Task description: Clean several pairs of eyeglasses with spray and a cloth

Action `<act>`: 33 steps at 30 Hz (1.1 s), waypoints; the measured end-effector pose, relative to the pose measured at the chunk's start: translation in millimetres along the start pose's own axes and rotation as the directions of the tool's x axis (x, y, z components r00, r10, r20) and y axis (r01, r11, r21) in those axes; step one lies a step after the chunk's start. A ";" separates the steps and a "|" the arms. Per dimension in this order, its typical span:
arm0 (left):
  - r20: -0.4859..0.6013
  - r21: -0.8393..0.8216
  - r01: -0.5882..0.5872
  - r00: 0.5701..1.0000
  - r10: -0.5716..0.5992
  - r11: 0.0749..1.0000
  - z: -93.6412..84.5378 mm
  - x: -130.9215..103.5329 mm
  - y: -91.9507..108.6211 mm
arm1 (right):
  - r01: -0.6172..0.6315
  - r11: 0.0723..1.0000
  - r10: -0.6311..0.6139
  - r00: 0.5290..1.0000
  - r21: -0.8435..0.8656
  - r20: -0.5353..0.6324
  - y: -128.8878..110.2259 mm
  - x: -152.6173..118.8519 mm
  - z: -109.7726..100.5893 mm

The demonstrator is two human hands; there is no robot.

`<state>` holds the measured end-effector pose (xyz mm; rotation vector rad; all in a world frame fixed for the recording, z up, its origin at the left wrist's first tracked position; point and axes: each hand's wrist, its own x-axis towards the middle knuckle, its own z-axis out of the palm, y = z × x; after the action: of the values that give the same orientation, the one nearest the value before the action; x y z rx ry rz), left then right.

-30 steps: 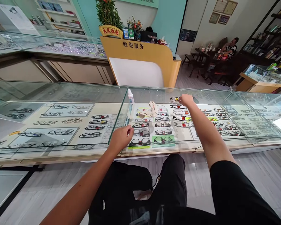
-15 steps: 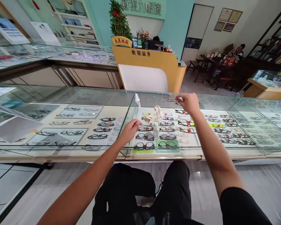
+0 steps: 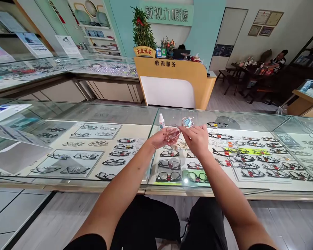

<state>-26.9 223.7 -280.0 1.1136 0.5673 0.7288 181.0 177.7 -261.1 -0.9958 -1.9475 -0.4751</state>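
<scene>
A pair of thin-rimmed eyeglasses (image 3: pixel 187 122) is held up above the glass counter, between both hands. My left hand (image 3: pixel 160 139) is closed at the left lens, fingers behind the rim. My right hand (image 3: pixel 199 139) pinches the frame near its middle, below the right lens; its exact grip is partly hidden. Right behind my left hand, a small white spray bottle (image 3: pixel 161 121) stands on the counter. A beige cloth (image 3: pixel 182 144) lies beneath the hands, mostly covered by them.
Rows of eyeglass frames (image 3: pixel 169 164) lie inside the glass display counter (image 3: pixel 135 114). A folded white paper (image 3: pixel 18 156) stands on the left. Beyond is a wooden cashier desk (image 3: pixel 172 69); a person (image 3: pixel 279 59) sits at a table far right.
My right hand has brought the eyeglasses down and left. My left hand has risen to the right and now holds them too. The view has shifted slightly.
</scene>
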 end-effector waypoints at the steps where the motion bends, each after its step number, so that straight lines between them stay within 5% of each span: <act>1: 0.011 -0.011 -0.006 1.000 0.006 1.000 -0.6 0.1 -2.0 | 0.027 1.000 -0.027 0.999 -0.007 -0.020 -2.9 -0.9 -0.5; 7: -0.097 -0.084 -0.073 0.993 0.065 0.994 10.3 2.9 -4.7 | 0.047 0.997 -0.045 0.998 0.066 -0.046 -15.0 0.2 -7.5; 10: -0.158 -0.092 -0.089 0.985 0.074 0.992 13.8 4.0 -1.0 | -0.187 0.941 0.222 0.970 0.283 -0.099 -7.0 5.5 -6.6; 13: -0.229 -0.086 -0.089 0.971 0.067 0.992 12.5 6.2 0.7 | -0.526 0.652 0.600 0.799 0.546 0.052 7.0 12.8 -1.6; 15: -0.276 -0.064 -0.115 0.957 0.093 0.991 10.8 8.1 -0.4 | -0.636 0.421 0.680 0.693 0.647 0.239 13.5 16.0 2.8; 18: -0.328 0.015 -0.168 0.930 0.164 0.986 9.5 10.4 -3.5 | -0.693 0.186 0.629 0.629 0.697 0.457 14.4 15.7 9.2; 21: -0.347 0.095 -0.187 0.914 0.209 0.978 11.0 11.3 -5.5 | -0.699 0.049 0.574 0.604 0.713 0.553 10.1 11.0 15.5; 33: -0.335 0.145 -0.157 0.921 0.198 0.977 12.7 13.8 -6.3 | -0.708 -0.137 0.475 0.566 0.692 0.674 17.1 -1.2 26.7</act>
<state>-7.2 225.1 -282.1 1.1614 0.8237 1.0748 180.8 204.9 -277.6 -0.8881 -1.1511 1.3913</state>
